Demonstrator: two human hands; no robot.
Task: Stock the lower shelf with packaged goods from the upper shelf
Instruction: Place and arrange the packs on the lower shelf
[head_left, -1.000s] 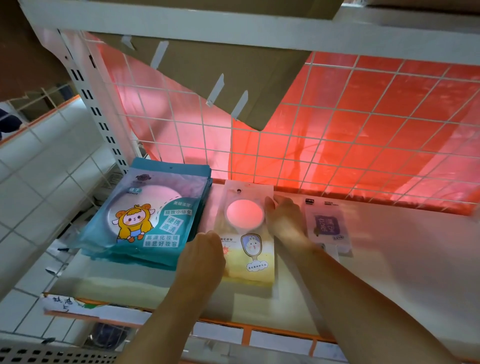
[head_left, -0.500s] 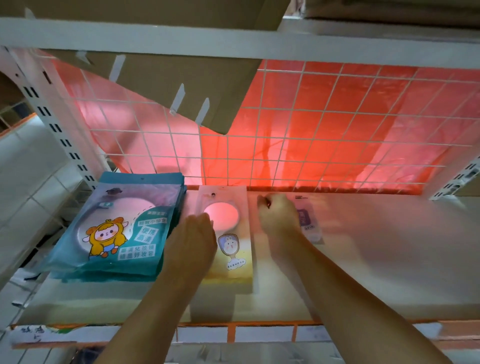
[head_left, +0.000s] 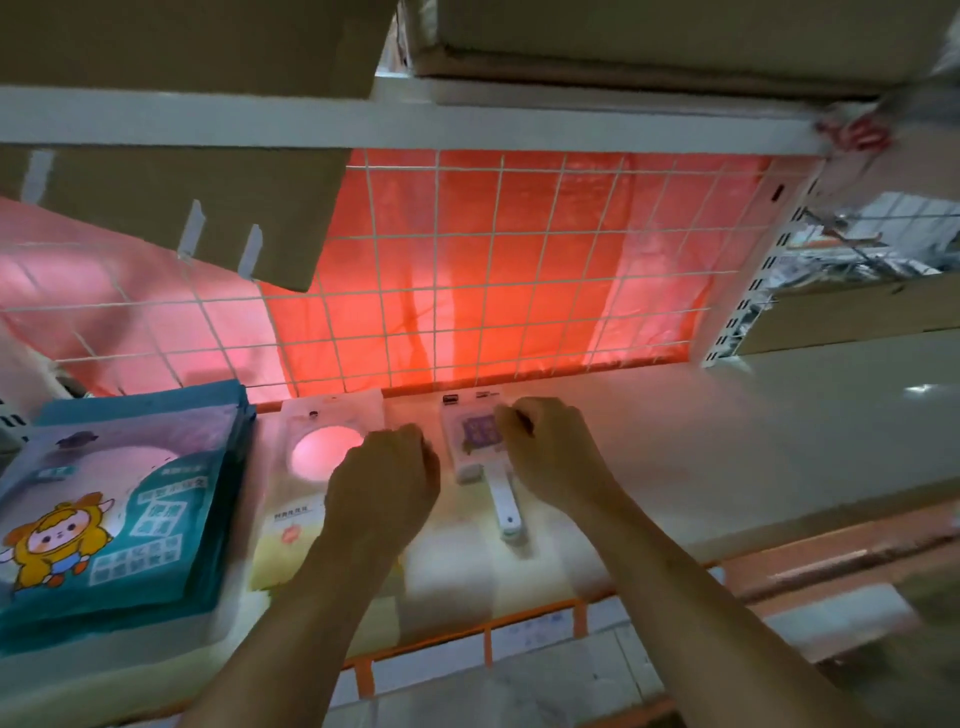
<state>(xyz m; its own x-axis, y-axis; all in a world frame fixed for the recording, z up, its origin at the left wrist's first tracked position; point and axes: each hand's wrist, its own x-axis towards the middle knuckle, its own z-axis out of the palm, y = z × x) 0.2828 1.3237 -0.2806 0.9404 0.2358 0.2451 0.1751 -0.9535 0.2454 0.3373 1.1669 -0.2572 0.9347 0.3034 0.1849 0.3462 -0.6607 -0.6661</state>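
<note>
On the white lower shelf (head_left: 727, 441) lies a stack of teal cartoon packages (head_left: 119, 499) at the left. Beside it sits a pale yellow package (head_left: 306, 467) with a round window. My left hand (head_left: 384, 483) lies over that package's right edge, fingers curled, fingertips hidden. Right of it is a small white package with a purple label (head_left: 475, 441) and a white handle (head_left: 506, 504) sticking toward me. My right hand (head_left: 556, 457) has its curled fingers and thumb on this small package's upper right edge.
A white wire grid (head_left: 467, 270) backed by red plastic closes off the rear. The upper shelf's white front edge (head_left: 519, 124) carries cardboard boxes (head_left: 623, 41); a cardboard flap (head_left: 156, 197) hangs below it. An orange rail (head_left: 467, 634) lines the shelf front.
My view swung right. My left hand slid from the yellow package's middle to its right edge. My right hand shifted right onto the small purple-label package.
</note>
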